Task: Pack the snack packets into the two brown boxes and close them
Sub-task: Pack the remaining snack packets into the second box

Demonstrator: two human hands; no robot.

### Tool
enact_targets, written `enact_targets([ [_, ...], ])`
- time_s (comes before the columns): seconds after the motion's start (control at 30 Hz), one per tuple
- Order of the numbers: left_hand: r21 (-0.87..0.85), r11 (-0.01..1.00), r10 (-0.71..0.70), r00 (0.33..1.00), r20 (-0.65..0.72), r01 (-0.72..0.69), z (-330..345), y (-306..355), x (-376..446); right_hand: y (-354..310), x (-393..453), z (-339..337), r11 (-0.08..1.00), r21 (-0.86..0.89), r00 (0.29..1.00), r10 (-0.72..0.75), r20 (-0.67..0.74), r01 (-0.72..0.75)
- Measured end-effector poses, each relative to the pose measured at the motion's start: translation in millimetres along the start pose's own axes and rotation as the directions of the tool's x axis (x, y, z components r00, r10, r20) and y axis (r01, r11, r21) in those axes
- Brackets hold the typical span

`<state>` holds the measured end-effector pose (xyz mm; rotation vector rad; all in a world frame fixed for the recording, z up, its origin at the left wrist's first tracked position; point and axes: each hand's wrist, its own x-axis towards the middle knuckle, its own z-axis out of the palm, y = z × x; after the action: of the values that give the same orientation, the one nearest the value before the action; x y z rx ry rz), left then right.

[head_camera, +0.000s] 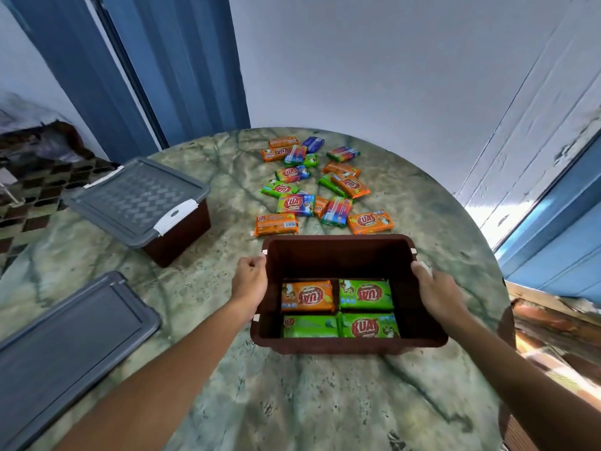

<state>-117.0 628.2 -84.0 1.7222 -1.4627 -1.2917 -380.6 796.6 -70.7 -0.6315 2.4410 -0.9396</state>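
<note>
An open brown box sits in front of me on the round table. Several snack packets lie flat on its floor, one orange packet and three green ones. My left hand grips the box's left rim. My right hand grips the right rim. Behind the box, several loose orange, green and multicoloured packets are scattered across the table. A second brown box stands at the left with a grey lid on it.
A loose grey lid lies upside down at the table's near left edge. The green marble-patterned table curves away on the right near a blue window frame. Blue door panels stand behind on the left.
</note>
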Motion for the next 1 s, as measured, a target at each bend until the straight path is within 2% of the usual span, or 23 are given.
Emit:
enact_targets([
  [0.1,0.029,0.999,0.034,0.998,-0.050,-0.033,4.1,5.3,2.1,3.1,6.3,2.0,1.000,-0.009,1.000,-0.016,-0.009,0.016],
  [0.43,0.127,0.982,0.152,0.985,-0.082,-0.141,39.8,45.1,34.9,-21.8,66.5,-1.9,0.993,-0.115,0.993,-0.028,-0.117,0.015],
  [1.0,0.149,0.976,0.173,0.979,-0.108,-0.157,43.1,45.7,42.0,-26.7,76.7,0.2,0.979,-0.204,0.990,-0.032,-0.135,0.003],
])
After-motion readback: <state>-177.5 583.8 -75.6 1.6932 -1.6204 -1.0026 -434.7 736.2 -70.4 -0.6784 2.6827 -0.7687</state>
